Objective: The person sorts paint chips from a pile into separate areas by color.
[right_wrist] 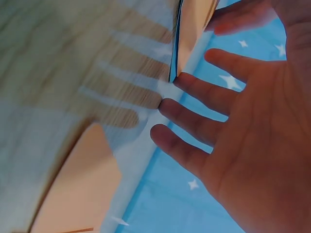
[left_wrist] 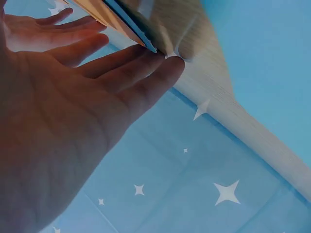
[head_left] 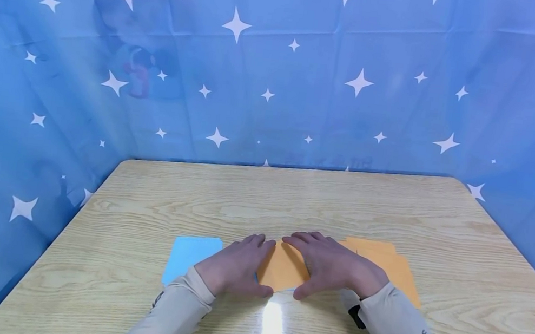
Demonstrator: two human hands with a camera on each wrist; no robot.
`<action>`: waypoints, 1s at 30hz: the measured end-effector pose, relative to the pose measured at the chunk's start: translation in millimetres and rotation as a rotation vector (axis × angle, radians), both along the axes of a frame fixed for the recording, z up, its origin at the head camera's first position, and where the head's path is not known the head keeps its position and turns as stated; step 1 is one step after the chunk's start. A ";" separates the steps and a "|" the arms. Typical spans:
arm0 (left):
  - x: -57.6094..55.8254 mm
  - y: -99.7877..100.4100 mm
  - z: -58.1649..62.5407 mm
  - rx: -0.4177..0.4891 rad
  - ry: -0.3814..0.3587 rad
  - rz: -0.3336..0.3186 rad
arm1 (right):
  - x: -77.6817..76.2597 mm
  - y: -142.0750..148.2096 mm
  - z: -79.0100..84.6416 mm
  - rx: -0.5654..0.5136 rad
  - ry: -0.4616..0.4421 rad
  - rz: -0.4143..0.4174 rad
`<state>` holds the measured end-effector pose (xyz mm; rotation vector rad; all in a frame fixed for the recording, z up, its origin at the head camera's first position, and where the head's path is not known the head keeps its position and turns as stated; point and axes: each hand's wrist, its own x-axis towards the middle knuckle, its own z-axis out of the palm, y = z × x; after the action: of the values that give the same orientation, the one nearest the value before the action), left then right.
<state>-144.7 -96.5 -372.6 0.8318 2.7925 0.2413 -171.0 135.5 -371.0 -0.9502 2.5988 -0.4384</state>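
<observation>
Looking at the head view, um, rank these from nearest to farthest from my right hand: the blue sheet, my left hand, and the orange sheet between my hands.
From your right hand:
1. Orange sheet: between your hands, at its fingertips.
2. Left hand: just across that sheet.
3. Blue sheet: on the table, left of your left hand.

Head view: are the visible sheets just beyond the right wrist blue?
No, the sheets beside the right hand are orange.

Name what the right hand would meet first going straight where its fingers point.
Likely the orange-topped stack just ahead of the right hand; whether they touch is hard to judge.
</observation>
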 end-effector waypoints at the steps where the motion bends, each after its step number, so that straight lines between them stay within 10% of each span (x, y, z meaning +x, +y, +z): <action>1: -0.1 0.2 -0.5 0.008 -0.001 -0.006 | 0.1 -0.3 0.1 -0.006 0.005 0.002; 30: 0.6 -2.8 12.9 0.119 0.026 -0.055 | 0.6 1.0 15.1 -0.096 0.133 0.053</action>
<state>-144.1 -99.3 -359.7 0.9442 2.7972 0.3927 -170.4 136.5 -355.9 -1.1122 2.6840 -0.5064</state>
